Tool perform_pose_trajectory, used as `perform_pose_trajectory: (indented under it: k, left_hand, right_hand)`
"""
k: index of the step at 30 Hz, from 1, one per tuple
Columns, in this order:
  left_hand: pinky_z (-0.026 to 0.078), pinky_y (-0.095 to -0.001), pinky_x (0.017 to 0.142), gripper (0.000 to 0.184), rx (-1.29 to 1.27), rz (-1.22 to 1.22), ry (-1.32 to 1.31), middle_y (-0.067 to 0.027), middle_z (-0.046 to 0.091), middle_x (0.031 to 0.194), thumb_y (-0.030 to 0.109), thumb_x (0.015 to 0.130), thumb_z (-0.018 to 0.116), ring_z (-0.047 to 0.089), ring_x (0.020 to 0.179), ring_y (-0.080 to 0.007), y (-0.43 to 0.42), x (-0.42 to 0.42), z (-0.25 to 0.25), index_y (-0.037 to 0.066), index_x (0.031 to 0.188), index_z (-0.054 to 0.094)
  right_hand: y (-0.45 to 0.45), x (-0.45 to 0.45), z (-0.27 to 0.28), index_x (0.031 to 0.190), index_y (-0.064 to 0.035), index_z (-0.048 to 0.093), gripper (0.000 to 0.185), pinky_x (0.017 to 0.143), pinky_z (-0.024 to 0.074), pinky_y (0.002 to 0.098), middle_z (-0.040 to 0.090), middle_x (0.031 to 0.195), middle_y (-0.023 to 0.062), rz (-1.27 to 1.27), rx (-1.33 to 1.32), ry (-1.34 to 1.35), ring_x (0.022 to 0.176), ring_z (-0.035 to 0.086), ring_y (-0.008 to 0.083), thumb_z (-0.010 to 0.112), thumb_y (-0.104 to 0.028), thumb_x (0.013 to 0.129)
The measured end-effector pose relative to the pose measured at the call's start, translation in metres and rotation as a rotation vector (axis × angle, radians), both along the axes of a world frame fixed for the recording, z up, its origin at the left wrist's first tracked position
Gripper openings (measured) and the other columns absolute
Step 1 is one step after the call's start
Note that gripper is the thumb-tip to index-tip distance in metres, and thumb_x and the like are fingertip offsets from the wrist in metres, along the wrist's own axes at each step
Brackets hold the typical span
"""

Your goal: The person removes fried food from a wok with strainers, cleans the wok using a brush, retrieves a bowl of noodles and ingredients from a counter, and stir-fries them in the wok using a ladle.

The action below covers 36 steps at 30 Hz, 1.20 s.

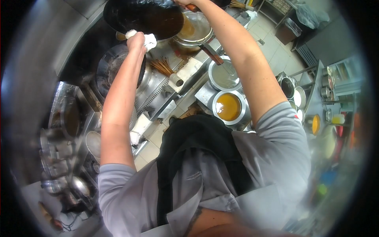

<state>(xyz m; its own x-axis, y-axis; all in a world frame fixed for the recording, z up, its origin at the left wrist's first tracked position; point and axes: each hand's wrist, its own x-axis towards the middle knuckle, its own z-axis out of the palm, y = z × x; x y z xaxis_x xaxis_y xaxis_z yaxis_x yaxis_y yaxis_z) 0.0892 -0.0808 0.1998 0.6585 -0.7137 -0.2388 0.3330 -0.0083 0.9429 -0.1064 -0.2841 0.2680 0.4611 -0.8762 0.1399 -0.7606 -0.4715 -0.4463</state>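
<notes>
A large dark wok (142,17) is raised and tilted at the top of the view. My left hand (136,41) is closed at its near rim, with a white cloth (150,42) bunched in the grip. Brownish liquid (187,29) shows at the wok's right edge, over a wide metal pot (202,28). At the top edge, my right hand (183,2) is closed around a tool's wooden handle (192,7). The frame cuts off part of this hand, and the tool's far end is hidden.
Left of centre is a burner ring (114,69), with a bamboo brush (164,68) beside it. Pots of yellow liquid (229,107) and cloudy liquid (224,75) stand near my body. A second wooden handle (213,55) juts over them. Shelving (316,91) with containers stands at right.
</notes>
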Motion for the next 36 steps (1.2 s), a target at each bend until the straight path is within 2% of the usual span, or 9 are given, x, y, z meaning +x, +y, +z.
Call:
perform_pose_trajectory:
  k: [8,14,16,19,21,24,28,30,36]
  left_hand:
    - [0.057,-0.0476,0.05,0.028,0.036,0.036,-0.088,-0.02,0.063,0.09,-0.005,0.076,0.045,0.069,0.065,-0.0335,-0.002,-0.013,0.011,-0.013,0.101,0.056]
    - [0.058,-0.0403,0.062,0.035,0.112,0.119,-0.271,-0.0215,0.067,0.096,0.001,0.076,0.051,0.071,0.076,-0.0301,-0.019,-0.005,-0.005,-0.015,0.106,0.061]
    - [0.056,-0.0373,0.075,0.038,0.188,0.098,-0.324,-0.0245,0.068,0.103,0.006,0.075,0.055,0.071,0.09,-0.0311,-0.018,-0.007,0.0,-0.015,0.106,0.063]
    - [0.053,-0.0367,0.086,0.039,0.298,0.083,-0.525,-0.0269,0.068,0.108,0.011,0.074,0.058,0.068,0.101,-0.0337,-0.041,0.015,-0.022,-0.013,0.103,0.065]
    - [0.051,-0.0362,0.09,0.039,0.315,0.08,-0.554,-0.0274,0.067,0.109,0.012,0.073,0.058,0.067,0.104,-0.0347,-0.042,0.012,-0.02,-0.012,0.103,0.066]
    - [0.049,-0.0363,0.093,0.039,0.336,0.069,-0.625,-0.0281,0.066,0.11,0.014,0.073,0.06,0.066,0.106,-0.036,-0.036,0.001,-0.004,-0.011,0.102,0.067]
    - [0.049,-0.0379,0.094,0.038,0.345,0.033,-0.734,-0.0282,0.066,0.11,0.016,0.072,0.062,0.065,0.106,-0.0367,-0.025,-0.018,0.021,-0.009,0.1,0.067]
    - [0.049,-0.0396,0.094,0.041,0.368,0.035,-0.794,-0.0289,0.066,0.109,0.019,0.073,0.064,0.065,0.106,-0.0376,-0.022,-0.025,0.027,-0.011,0.102,0.065]
    - [0.05,-0.0427,0.093,0.053,0.39,0.042,-1.054,-0.0316,0.065,0.106,0.028,0.076,0.066,0.065,0.102,-0.0421,-0.01,-0.038,0.035,-0.012,0.11,0.053]
  right_hand:
    - [0.015,-0.006,0.009,0.077,0.0055,0.071,0.029,0.065,0.0557,0.0402,0.068,0.071,0.0226,-0.021,0.039,-0.093,0.069,0.071,0.0323,0.063,-0.023,0.075]
    - [-0.005,-0.001,-0.008,0.077,0.0071,0.071,0.03,0.066,0.056,0.0408,0.068,0.073,0.0244,-0.063,-0.01,-0.127,0.073,0.071,0.0334,0.063,-0.022,0.074]
    - [-0.006,-0.002,-0.009,0.076,0.0065,0.071,0.029,0.066,0.056,0.0409,0.068,0.074,0.0243,-0.061,-0.031,-0.124,0.073,0.071,0.0339,0.064,-0.022,0.072]
    - [-0.015,-0.001,-0.015,0.074,0.0012,0.073,0.024,0.065,0.0561,0.0386,0.069,0.072,0.0202,0.004,-0.09,0.028,0.071,0.071,0.0319,0.067,-0.022,0.071]
    - [-0.025,-0.002,-0.025,0.07,-0.0052,0.075,0.018,0.064,0.0559,0.0354,0.07,0.067,0.0136,0.275,-0.479,0.438,0.068,0.071,0.0254,0.068,-0.022,0.073]
    - [-0.024,0.001,-0.028,0.069,-0.0083,0.076,0.017,0.065,0.0558,0.032,0.07,0.066,0.0099,0.172,-0.155,0.23,0.066,0.071,0.0208,0.066,-0.021,0.075]
    - [-0.018,0.006,-0.024,0.065,-0.0054,0.074,0.021,0.06,0.0561,0.0321,0.069,0.063,0.0111,0.223,-0.248,0.361,0.06,0.07,0.0212,0.065,-0.019,0.078]
    - [-0.012,0.011,-0.026,0.06,-0.0013,0.07,0.027,0.052,0.0547,0.0336,0.068,0.06,0.0139,-0.047,0.227,-0.398,0.053,0.068,0.0242,0.063,-0.017,0.081]
    - [0.011,0.005,-0.009,0.055,0.0024,0.065,0.029,0.044,0.051,0.0365,0.064,0.054,0.0156,-0.147,0.257,-0.8,0.045,0.064,0.0252,0.06,-0.009,0.081]
